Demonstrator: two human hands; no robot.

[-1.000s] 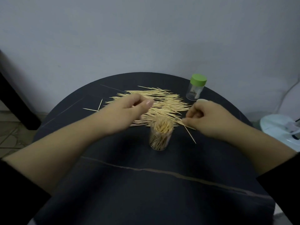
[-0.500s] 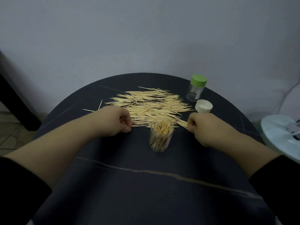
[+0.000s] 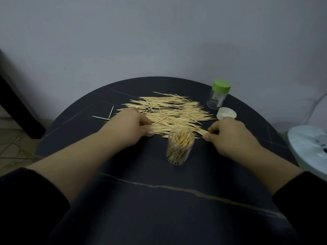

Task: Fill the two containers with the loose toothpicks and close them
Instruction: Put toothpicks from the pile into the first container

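Observation:
A pile of loose toothpicks [image 3: 169, 112] lies spread across the far half of the round dark table [image 3: 159, 200]. In front of it stands an open clear container [image 3: 179, 147], nearly full of upright toothpicks. My left hand [image 3: 131, 124] rests at the pile's left end, its curled fingers on the toothpicks there. My right hand [image 3: 228, 133] is at the pile's right end and pinches a few toothpicks between thumb and fingers. A white lid [image 3: 226, 114] lies just behind my right hand. A second clear container with a green lid [image 3: 218, 96] stands at the back right, closed and almost empty.
A few stray toothpicks [image 3: 106, 115] lie left of the pile. A pale round object [image 3: 311, 149] sits beyond the table's right edge. A grey wall rises right behind the table, and a dark furniture leg [image 3: 17, 110] stands at the far left.
My left hand came down from above the pile to its left end. My right hand drew back slightly, uncovering the white lid, and now pinches toothpicks at the pile's right end.

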